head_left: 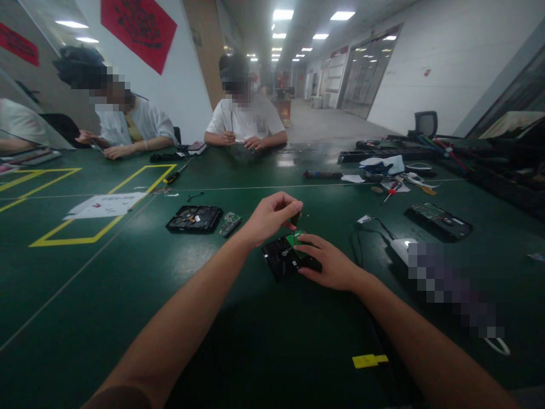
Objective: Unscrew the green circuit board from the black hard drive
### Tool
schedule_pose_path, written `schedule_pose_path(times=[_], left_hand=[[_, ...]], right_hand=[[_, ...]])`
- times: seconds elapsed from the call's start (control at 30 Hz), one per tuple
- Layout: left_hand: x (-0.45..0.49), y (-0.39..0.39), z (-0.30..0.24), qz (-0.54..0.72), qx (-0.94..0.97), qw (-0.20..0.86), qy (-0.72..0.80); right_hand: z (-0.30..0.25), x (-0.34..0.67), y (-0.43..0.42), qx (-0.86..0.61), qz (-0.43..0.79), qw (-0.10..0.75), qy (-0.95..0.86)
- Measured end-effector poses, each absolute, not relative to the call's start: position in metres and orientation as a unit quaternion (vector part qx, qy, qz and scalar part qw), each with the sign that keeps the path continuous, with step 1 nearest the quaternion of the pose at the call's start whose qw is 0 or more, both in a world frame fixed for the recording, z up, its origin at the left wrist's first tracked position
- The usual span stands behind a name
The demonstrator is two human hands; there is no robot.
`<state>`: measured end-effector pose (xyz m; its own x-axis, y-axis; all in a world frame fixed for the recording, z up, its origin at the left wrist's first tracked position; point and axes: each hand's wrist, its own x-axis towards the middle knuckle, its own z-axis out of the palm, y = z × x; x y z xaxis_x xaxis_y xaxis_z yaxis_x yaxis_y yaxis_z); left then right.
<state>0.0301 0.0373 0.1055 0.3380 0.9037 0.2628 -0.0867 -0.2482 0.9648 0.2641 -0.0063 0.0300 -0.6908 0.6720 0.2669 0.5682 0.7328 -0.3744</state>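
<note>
A black hard drive (281, 257) with a green circuit board (295, 237) on top lies on the green table (128, 284) in front of me. My right hand (330, 264) rests on the drive's right side, fingers curled against it and pressing it down. My left hand (272, 216) hovers just above the board, fingers pinched round the dark handle of a small screwdriver (295, 218) that points down at the board.
Another opened drive (195, 218) and a loose circuit board (230, 223) lie to the left. A third drive (438, 220), a cable and tools lie to the right. Two people sit across the table. Yellow floor-style tape and a paper sheet (106, 204) mark the left. A yellow tag (369, 360) lies near me.
</note>
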Motion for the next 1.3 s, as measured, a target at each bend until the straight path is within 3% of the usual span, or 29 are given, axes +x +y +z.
schedule_pose_path(times=[0.4,0.93,1.2,1.3], left_hand=[[0.026,0.037,0.108,0.44,0.653,0.531,0.312],[0.031,0.039,0.106,0.488,0.594,0.562,0.306],[0.032,0.043,0.1,0.538,0.625,0.449,0.343],[0.033,0.041,0.101,0.535,0.63,0.454,0.333]], right_hand=[[0.031,0.262,-0.009,-0.339,0.166,0.234,-0.896],[0.03,0.263,-0.006,-0.323,0.166,0.256,-0.896],[0.029,0.258,0.0,-0.383,0.133,0.335,-0.851],[0.029,0.264,0.004,-0.437,0.104,0.359,-0.818]])
